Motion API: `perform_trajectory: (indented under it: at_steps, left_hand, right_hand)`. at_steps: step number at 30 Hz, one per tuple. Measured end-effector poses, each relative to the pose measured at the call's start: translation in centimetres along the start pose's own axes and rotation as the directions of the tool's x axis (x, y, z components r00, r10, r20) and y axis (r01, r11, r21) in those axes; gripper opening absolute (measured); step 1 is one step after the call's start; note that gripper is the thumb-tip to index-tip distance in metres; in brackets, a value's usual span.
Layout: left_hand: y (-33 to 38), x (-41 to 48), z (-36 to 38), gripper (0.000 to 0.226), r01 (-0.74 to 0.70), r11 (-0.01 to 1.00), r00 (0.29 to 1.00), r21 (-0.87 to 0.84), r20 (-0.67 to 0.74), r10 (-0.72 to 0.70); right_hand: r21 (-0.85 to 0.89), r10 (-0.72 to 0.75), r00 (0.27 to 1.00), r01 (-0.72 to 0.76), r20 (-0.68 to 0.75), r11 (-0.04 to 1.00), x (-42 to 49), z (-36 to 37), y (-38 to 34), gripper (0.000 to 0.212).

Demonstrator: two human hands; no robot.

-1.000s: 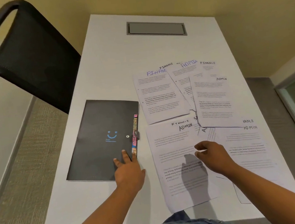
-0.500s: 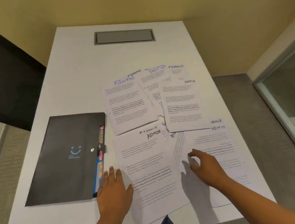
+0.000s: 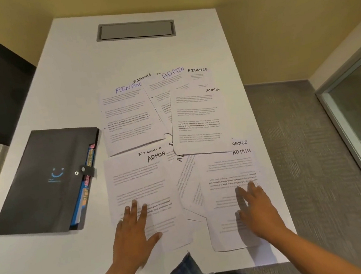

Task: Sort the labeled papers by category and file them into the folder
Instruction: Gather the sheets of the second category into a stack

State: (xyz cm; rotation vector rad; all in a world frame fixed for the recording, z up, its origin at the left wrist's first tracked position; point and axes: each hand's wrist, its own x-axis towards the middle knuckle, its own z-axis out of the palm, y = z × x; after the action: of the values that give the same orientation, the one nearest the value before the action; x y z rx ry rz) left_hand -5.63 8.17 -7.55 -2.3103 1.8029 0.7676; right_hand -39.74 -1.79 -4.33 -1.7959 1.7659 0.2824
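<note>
Left hand [image 3: 133, 231] lies flat, fingers spread, on the near-left paper [image 3: 140, 186] labeled ADMIN; right hand [image 3: 256, 211] flat, fingers loosely spread, on the near-right paper [image 3: 231, 200]. The folder [image 3: 43, 181] sits shut at left, apart from the loose overlapping pile. Risk: sliding one sheet likely drags those beneath, and half-covered FINANCE/ADMIN labels could get misread and misfiled.
</note>
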Motion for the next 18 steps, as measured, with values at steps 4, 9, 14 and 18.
perform_trajectory:
  at_steps: [4,9,14,18]
  left_hand:
    - [0.2,0.4,0.2,0.103,0.023,1.0,1.0,0.018,0.019,-0.024]
    - [0.6,0.4,0.3,0.102,0.039,0.999,0.999,-0.008,0.014,-0.039]
    - [1.0,0.4,0.2,0.094,0.073,0.997,0.997,-0.03,0.005,-0.073]
    - [1.2,0.3,-0.4,0.072,0.214,0.965,0.933,-0.15,-0.261,-0.247]
  right_hand:
    - [-0.187,-0.065,0.998,0.065,0.007,0.98,-0.5,0.7,0.4,0.077]
    - [-0.163,-0.078,0.997,0.079,0.009,0.984,-0.7,0.4,0.8,0.075]
    - [0.047,-0.007,0.991,0.014,-0.133,0.999,-0.6,-0.6,1.8,0.056]
    - [0.15,0.139,0.964,-0.107,-0.225,0.983,-0.1,-1.5,3.1,0.046]
